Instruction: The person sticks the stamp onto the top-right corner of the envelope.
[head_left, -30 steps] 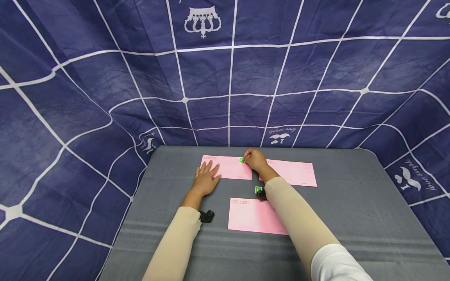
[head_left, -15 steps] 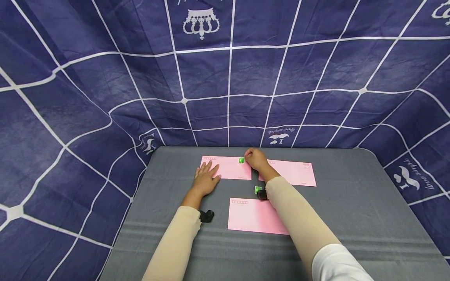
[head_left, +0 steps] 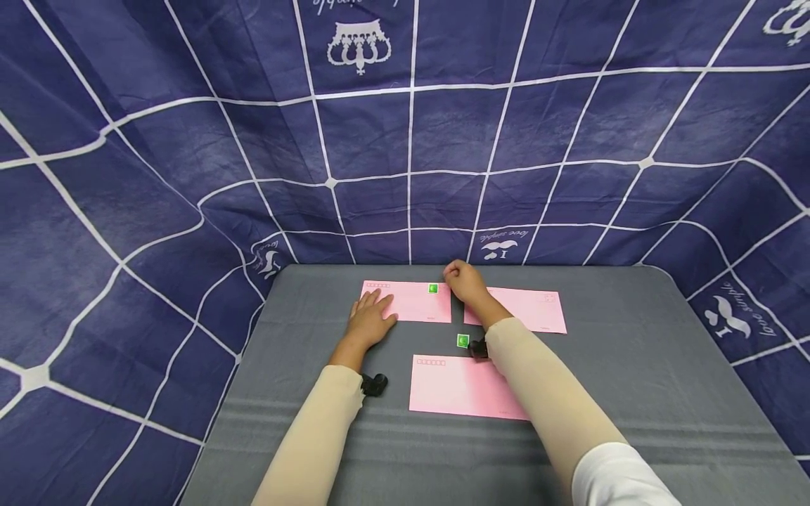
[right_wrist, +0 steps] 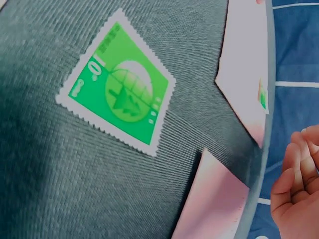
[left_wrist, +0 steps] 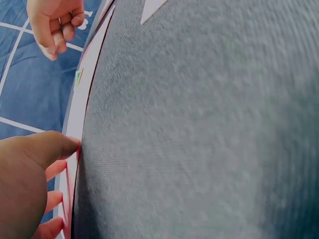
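Observation:
My left hand [head_left: 370, 325] rests with spread fingers on the left part of a pink envelope [head_left: 414, 309] at the back. A green stamp [head_left: 433, 288] lies at that envelope's top right corner. Just right of this corner, my right hand [head_left: 467, 282] hovers, apart from the paper, its fingers loosely curled [left_wrist: 57, 30] with nothing visible in them. Under my right wrist lies a loose green stamp [right_wrist: 119, 89] with a white toothed border, flat on the cloth. My right forearm partly covers a second pink envelope [head_left: 531, 311] and a nearer, third envelope [head_left: 452, 386].
Grey cloth [head_left: 633, 365] covers the table. A blue curtain with white grid lines [head_left: 380, 140] hangs behind the table and along its sides. A small black wrist device [head_left: 375, 384] sits by my left wrist, another [head_left: 479, 348] by my right.
My right hand has moved slightly up and right, away from the stamp on the back left envelope. The left hand stays in place on that envelope. The head view has shifted a little.

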A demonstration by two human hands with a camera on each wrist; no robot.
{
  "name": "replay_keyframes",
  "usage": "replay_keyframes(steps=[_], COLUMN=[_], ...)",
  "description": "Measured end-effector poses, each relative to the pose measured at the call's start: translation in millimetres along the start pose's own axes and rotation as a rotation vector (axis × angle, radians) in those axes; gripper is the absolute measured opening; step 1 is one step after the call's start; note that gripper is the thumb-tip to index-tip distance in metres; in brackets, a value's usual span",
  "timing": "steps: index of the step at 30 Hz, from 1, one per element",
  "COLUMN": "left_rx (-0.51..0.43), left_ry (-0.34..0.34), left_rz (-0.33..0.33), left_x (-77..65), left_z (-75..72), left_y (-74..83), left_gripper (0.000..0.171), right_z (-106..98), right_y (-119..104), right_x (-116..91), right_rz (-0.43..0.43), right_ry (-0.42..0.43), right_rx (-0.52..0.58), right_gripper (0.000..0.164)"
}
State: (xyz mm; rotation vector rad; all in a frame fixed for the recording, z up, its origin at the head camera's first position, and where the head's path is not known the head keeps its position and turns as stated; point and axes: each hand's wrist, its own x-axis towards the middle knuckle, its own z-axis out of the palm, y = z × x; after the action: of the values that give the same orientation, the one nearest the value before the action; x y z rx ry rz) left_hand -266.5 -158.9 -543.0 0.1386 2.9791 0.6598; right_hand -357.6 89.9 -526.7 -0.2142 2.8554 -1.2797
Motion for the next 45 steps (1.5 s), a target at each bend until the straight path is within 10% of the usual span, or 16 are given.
replay_keyframes(steps=[11, 21, 45], left_rx=[0.002, -0.048, -0.173], left_ry=[0.101, 0.215, 0.215], left_rz=[-0.009, 0.123, 0.133], left_x=[7.1, -1.5, -39.2], left_z=[-4.2, -2.3, 3.2], left_y=[10.1, 13.4, 24.3], left_gripper=[0.052, 0.047, 0.044], right_z=[-17, -28, -49], right_y=[-10, -10, -11], right_x=[-10, -21, -58], right_rz=[-0.004, -0.023, -0.04], right_ry=[-0.002, -0.009, -0.051], right_rx=[0.026, 0.136, 0.159], right_gripper=[0.016, 0.017, 0.025])
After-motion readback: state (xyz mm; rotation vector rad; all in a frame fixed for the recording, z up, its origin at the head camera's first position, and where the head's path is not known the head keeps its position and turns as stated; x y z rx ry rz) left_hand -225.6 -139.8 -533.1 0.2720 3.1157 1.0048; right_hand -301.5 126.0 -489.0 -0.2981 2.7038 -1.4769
